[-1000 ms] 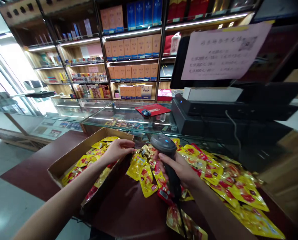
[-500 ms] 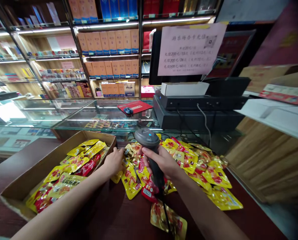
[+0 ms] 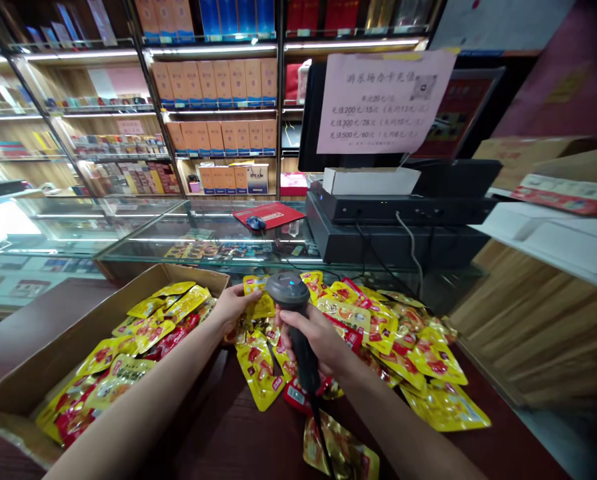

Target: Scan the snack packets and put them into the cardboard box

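Observation:
My right hand [image 3: 315, 337] is wrapped round the handle of a black barcode scanner [image 3: 289, 291], its head upright and a blue light showing on top. Just left of the scanner head, my left hand [image 3: 231, 308] pinches the edge of a yellow snack packet [image 3: 259, 288]. Several yellow and red packets [image 3: 378, 320] lie in a loose pile under and right of both hands. An open cardboard box [image 3: 95, 303] on the left holds more such packets. The scanner's cable runs down over a gold packet [image 3: 341, 450] near the front.
Behind the pile stands a glass counter [image 3: 218, 230] with a red mat [image 3: 278, 213] and a mouse [image 3: 255, 223]. A monitor with a pink sign [image 3: 383, 107] and a black cash register base [image 3: 373, 237] are at the back right. Wooden panelling [image 3: 523, 320] borders the right side.
My left hand now holds a yellow packet up beside the scanner, where before it was lower at the pile's left edge. The scanner has moved slightly down and left.

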Action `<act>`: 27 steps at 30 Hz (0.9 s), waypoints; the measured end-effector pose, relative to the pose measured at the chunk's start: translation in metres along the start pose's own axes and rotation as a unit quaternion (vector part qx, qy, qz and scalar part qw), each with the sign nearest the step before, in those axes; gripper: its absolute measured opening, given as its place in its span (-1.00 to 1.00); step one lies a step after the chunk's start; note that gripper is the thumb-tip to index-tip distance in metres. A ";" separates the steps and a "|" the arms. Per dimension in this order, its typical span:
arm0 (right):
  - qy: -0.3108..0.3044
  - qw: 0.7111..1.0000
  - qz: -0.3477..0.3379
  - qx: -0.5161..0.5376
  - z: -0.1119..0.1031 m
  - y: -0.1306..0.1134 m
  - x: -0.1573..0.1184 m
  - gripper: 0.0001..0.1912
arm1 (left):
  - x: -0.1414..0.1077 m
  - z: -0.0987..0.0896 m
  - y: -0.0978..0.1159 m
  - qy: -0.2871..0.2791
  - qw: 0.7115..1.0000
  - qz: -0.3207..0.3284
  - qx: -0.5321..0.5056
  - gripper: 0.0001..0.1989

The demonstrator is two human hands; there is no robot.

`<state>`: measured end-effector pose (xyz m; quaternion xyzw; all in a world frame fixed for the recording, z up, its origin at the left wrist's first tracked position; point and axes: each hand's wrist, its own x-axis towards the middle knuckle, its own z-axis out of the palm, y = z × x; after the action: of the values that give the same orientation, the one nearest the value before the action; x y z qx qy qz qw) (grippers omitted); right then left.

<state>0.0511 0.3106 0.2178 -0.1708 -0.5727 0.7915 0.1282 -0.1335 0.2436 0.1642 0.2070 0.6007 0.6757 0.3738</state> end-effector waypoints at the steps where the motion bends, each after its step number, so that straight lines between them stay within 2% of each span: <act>1: 0.002 1.000 0.008 0.007 0.001 0.002 0.001 -0.73 | -0.002 0.000 -0.001 -0.006 1.000 -0.002 -0.003 -0.51; 5: -0.001 0.999 0.040 0.001 0.005 0.010 0.004 -0.71 | -0.007 0.000 0.000 -0.011 0.999 -0.023 0.040 -0.52; 12: 0.027 0.998 0.049 -0.011 0.011 0.015 0.005 -0.66 | -0.005 -0.003 0.000 0.000 0.995 -0.042 0.096 -0.54; 16: 0.031 0.997 0.061 -0.016 0.011 0.015 0.005 -0.66 | -0.001 -0.005 0.000 0.011 0.995 -0.042 0.094 -0.55; 21: 0.044 0.997 0.065 -0.022 0.009 0.016 0.006 -0.65 | 0.002 -0.007 -0.002 -0.004 0.997 -0.035 0.074 -0.54; 27: 0.045 0.997 0.055 -0.035 0.010 0.016 0.004 -0.64 | -0.003 -0.004 0.002 0.003 0.992 -0.057 0.109 -0.57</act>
<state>0.0431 0.2990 0.2052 -0.2420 -0.5836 0.7681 0.1042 -0.1350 0.2388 0.1654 0.2096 0.6827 0.5844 0.3855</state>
